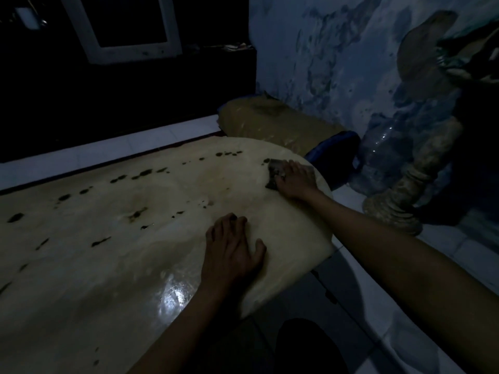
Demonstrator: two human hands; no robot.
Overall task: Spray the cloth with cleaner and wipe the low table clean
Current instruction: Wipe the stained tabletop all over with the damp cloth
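Observation:
The low table (pixel 113 238) is pale and glossy, with several dark blotches across its top and a rounded right end. My right hand (pixel 295 180) presses a small dark cloth (pixel 275 171) flat on the table near its far right corner. My left hand (pixel 233 249) rests palm down on the table near the right edge, fingers spread, holding nothing. No spray bottle shows in the dim view.
A tan cushion (pixel 270 121) and a blue object (pixel 334 155) lie just beyond the table's far right end. A clear plastic jug (pixel 383 157) and a carved stand (pixel 397 206) sit by the peeling wall (pixel 337 55). White floor tiles (pixel 405 333) run along the right.

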